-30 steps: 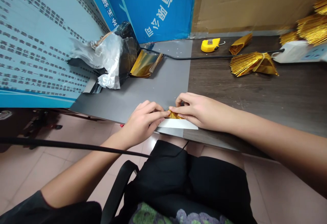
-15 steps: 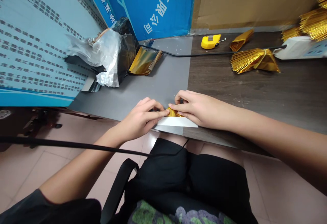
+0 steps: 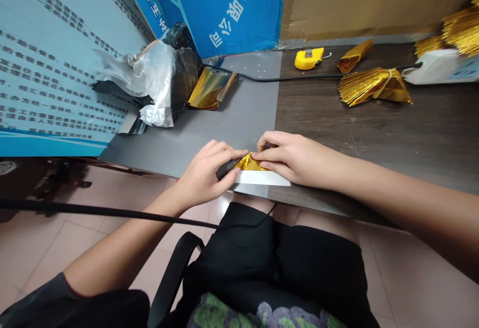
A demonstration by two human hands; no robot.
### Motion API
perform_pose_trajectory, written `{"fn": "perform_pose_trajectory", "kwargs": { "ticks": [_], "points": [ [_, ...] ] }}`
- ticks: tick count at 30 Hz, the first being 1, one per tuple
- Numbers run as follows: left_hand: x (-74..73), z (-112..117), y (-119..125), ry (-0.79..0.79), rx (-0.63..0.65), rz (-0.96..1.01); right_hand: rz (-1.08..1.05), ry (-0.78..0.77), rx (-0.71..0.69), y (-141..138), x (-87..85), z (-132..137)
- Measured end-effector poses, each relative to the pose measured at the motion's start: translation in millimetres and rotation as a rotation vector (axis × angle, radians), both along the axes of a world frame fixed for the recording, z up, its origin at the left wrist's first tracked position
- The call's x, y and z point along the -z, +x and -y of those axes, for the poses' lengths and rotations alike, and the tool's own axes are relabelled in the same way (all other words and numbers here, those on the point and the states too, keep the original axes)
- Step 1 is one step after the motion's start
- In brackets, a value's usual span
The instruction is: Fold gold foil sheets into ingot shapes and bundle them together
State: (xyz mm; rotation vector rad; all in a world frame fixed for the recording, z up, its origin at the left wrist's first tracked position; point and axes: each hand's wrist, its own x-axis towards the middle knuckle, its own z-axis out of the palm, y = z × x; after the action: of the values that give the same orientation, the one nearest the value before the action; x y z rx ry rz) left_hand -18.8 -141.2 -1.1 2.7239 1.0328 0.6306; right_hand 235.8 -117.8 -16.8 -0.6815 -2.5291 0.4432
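Note:
A small sheet of gold foil paper [image 3: 251, 163], folded to a peak, lies at the table's front edge over a flat white strip [image 3: 262, 178]. At its left corner are the thumb and index finger of my left hand [image 3: 209, 170], closed on the foil with a gap behind them. My right hand [image 3: 286, 156] is bent over the foil's right side, its index fingertip on the peak and its thumb lower down. The foil's right end is hidden under those fingers.
Behind my hands lie a stack of gold foil sheets [image 3: 211, 88], a crumpled plastic bag [image 3: 159, 81], a yellow tape measure [image 3: 309, 59], a tied gold foil bundle [image 3: 368, 87], a folded gold piece [image 3: 355, 56] and a white power strip [image 3: 430, 67] with a black cable. Printed boards stand at the back.
My left thumb and index finger have spread and drawn back slightly left. More of the gold foil shows, now as a wider peaked shape. My right hand has stayed nearly in place.

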Motion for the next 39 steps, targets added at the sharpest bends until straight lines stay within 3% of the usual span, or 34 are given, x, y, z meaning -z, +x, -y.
{"fn": "perform_pose_trajectory", "kwargs": {
  "ticks": [9, 32, 39],
  "points": [
    [8.7, 5, 13, 0.164, -0.107, 0.057, -0.011, -0.028, 0.007, -1, -1.0, 1],
    [10.1, 6, 6, 0.285, 0.087, -0.061, -0.03, -0.098, 0.04, -1, 0.4, 0],
    [9.9, 6, 6, 0.286, 0.099, -0.041, 0.032, 0.012, 0.024, -2, 2.4, 1]
  ]
}}
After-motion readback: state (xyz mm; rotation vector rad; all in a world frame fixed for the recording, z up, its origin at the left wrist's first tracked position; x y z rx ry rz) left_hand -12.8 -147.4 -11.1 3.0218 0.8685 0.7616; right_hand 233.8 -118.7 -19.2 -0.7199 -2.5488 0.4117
